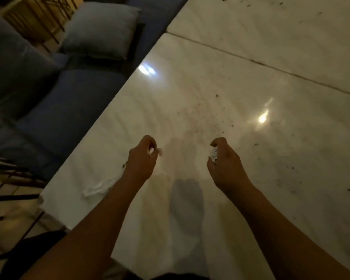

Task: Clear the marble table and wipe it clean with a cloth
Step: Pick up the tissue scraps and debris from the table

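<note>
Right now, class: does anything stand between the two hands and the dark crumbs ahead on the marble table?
Nothing visible does: only bare marble table lies between the left hand, the right hand and the crumbs. Both grip white wads.

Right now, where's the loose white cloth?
Head view, left side: white cloth lies on the marble table near its left edge, beside the left forearm.

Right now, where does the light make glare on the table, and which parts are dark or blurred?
Head view: light is dim; the marble table shows one glare spot near its left edge, another ahead of the right hand, which grips a white wad; a grey shadow lies between the forearms; the white scrap in the left hand is blurred; the upper-left cushion is dark.
</note>
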